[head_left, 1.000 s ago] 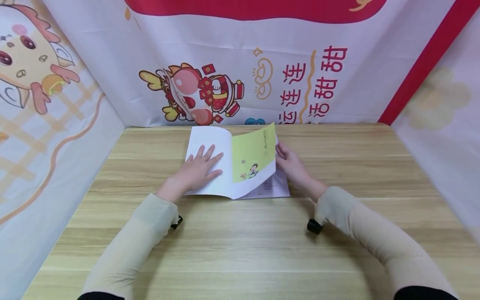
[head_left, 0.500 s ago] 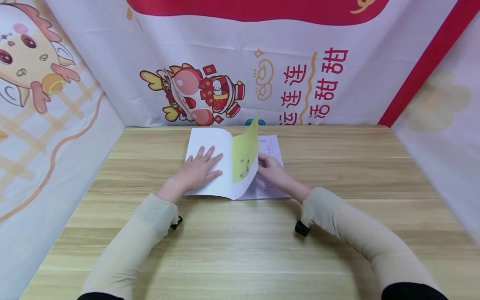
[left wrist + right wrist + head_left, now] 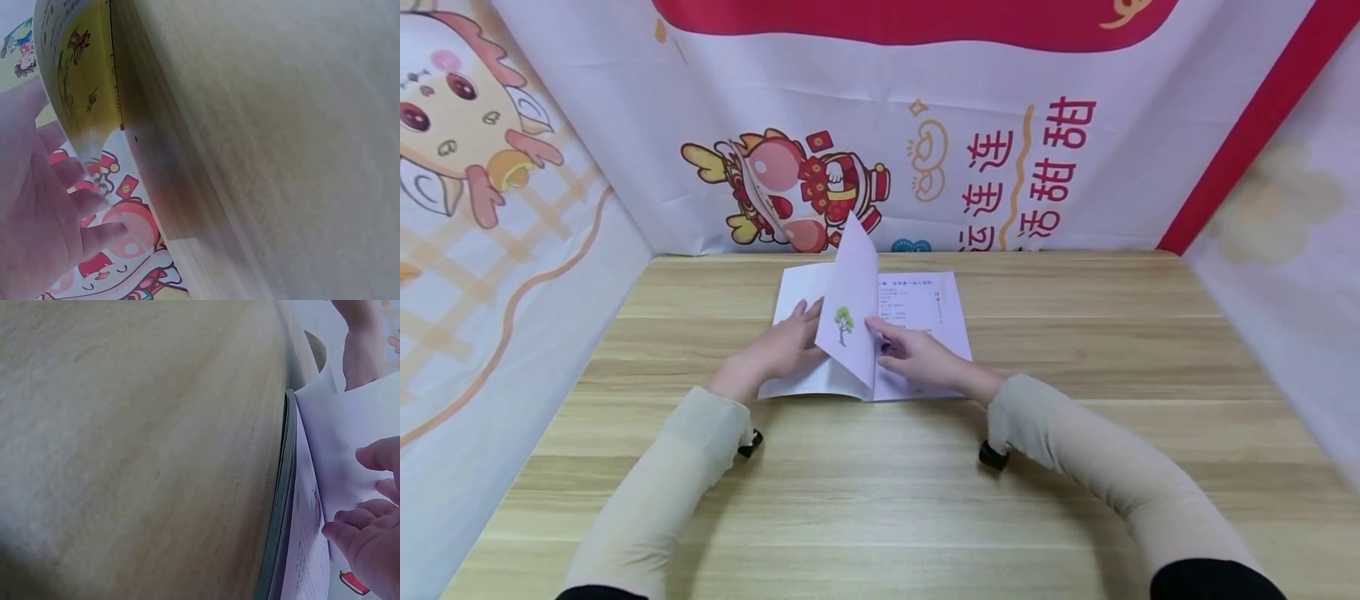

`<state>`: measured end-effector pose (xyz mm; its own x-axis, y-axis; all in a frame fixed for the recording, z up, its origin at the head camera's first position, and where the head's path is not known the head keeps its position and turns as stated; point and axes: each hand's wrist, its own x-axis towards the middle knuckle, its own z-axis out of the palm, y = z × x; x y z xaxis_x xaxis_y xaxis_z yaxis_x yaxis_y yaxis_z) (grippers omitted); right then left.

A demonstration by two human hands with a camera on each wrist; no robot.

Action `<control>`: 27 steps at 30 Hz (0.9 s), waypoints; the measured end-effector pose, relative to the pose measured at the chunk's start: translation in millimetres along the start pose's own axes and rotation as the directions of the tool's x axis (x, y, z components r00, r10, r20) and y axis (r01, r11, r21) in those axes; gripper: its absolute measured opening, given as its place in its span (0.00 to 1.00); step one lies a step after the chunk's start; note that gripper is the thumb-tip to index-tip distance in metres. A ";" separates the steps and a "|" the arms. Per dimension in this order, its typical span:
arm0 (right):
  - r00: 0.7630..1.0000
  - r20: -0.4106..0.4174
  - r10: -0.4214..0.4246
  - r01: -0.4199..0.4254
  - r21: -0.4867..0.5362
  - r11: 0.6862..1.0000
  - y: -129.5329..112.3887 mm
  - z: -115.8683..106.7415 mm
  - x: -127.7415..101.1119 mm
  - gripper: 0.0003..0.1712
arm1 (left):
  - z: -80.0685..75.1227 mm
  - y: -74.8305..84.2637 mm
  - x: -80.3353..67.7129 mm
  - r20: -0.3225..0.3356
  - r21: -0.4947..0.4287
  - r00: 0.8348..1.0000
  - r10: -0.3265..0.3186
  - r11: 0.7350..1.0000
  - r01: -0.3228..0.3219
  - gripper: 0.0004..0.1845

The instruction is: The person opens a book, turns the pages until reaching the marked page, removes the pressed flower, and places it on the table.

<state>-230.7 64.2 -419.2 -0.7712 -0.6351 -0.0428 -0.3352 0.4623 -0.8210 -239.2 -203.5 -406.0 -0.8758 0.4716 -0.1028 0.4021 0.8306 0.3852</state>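
Observation:
A thin book [image 3: 936, 312] lies spread on the wooden table, its right page printed with text. One white leaf [image 3: 856, 275] with a small green tree printed on it stands up from the spine, leaning left. My left hand [image 3: 778, 346] rests on the left-hand page, its fingers extended and their tips partly hidden behind that leaf. At the leaf's right side, my right hand [image 3: 921, 357] touches it with the forefinger. In the right wrist view, the thumb and fingers [image 3: 340, 531] of this hand are apart, pinching nothing.
The wooden table [image 3: 865, 500] extends around the book. A white cloth backdrop [image 3: 985, 67] with cartoon prints rises right behind the table's far edge, and similar printed cloth [image 3: 482, 333] hangs at the left. Black wrist devices [image 3: 992, 456] sit below both cuffs.
My right hand has moved left, swinging the leaf with the yellow-green face up and over the spine toward the left page. The left hand has stayed nearly in place, now partly covered.

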 end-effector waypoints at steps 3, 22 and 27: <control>1.000 0.015 -0.009 0.010 -0.040 0.999 -1.4 2.1 1.3 0.41 | -1.3 -4.5 -1.4 -0.029 -0.064 0.999 0.016 0.998 -0.018 0.37; 0.991 0.135 -0.002 0.041 -0.289 0.956 -6.4 8.9 5.1 0.40 | -24.7 -17.7 -2.7 -0.096 -0.674 0.967 -0.236 0.730 0.111 0.35; 0.987 0.157 0.026 0.039 -0.397 0.917 -9.8 10.5 5.7 0.38 | -27.0 -11.3 -1.2 -0.120 -0.464 0.961 -0.248 0.870 0.167 0.43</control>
<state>-226.1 49.6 -417.4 -0.6854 -0.7120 -0.1525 -0.5525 0.6449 -0.5280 -250.0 -221.5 -385.5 -0.9736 0.2119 -0.0848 0.0799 0.6642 0.7433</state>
